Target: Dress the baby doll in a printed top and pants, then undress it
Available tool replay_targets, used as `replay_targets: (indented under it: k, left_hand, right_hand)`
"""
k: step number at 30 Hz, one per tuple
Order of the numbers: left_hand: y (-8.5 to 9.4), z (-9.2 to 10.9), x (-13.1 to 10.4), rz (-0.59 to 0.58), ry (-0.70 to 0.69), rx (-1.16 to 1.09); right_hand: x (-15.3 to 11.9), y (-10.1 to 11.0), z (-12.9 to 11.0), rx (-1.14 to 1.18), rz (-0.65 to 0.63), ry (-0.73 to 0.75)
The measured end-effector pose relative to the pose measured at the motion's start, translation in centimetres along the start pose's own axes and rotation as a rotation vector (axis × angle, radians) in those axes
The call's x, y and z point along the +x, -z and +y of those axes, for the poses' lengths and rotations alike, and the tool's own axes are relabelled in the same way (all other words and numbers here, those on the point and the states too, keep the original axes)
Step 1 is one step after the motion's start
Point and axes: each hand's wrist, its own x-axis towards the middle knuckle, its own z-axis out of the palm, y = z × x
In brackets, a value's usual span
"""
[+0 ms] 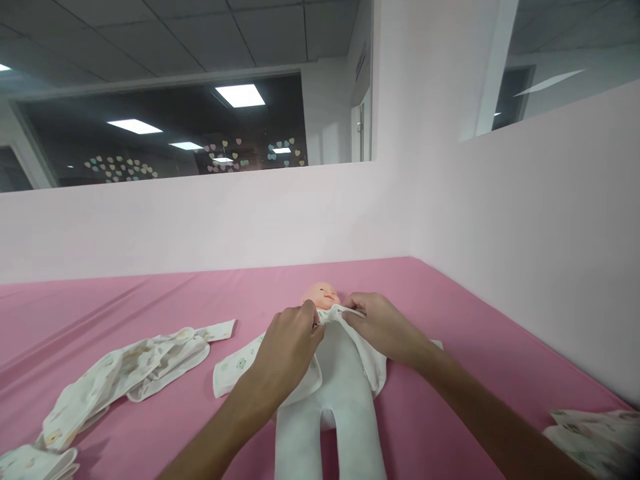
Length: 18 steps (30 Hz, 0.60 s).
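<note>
A baby doll (pixel 325 293) lies on its back on the pink sheet, its head toward the wall and its white legs (pixel 299 440) toward me. A white printed baby top (pixel 235 367) is around its upper body, with the front parted over the chest. My left hand (pixel 295 340) is closed on the top's edge near the doll's neck. Across from it, my right hand (pixel 375 323) pinches the other edge of the top by the neck. The doll's arms are hidden in the cloth and behind my hands.
Crumpled printed baby clothes (pixel 130 370) lie on the pink sheet (pixel 240 287) at the left, with a folded piece (pixel 37 463) at the lower left. More printed cloth (pixel 595 437) lies at the lower right. White walls (pixel 280 220) with windows border the bed.
</note>
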Motion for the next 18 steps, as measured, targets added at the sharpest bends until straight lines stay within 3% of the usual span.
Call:
replay_targets:
  k: [8,18]
  left_hand:
    - [-0.2,0.7,-0.1,0.000,-0.017,0.022]
    - [-1.6,0.1,0.3,0.025,-0.082,0.094]
  right_hand:
    - [-0.3,-0.9,-0.1,0.016,-0.093,0.103]
    - [-0.8,-1.5,-0.7,-0.008,-0.079,0.113]
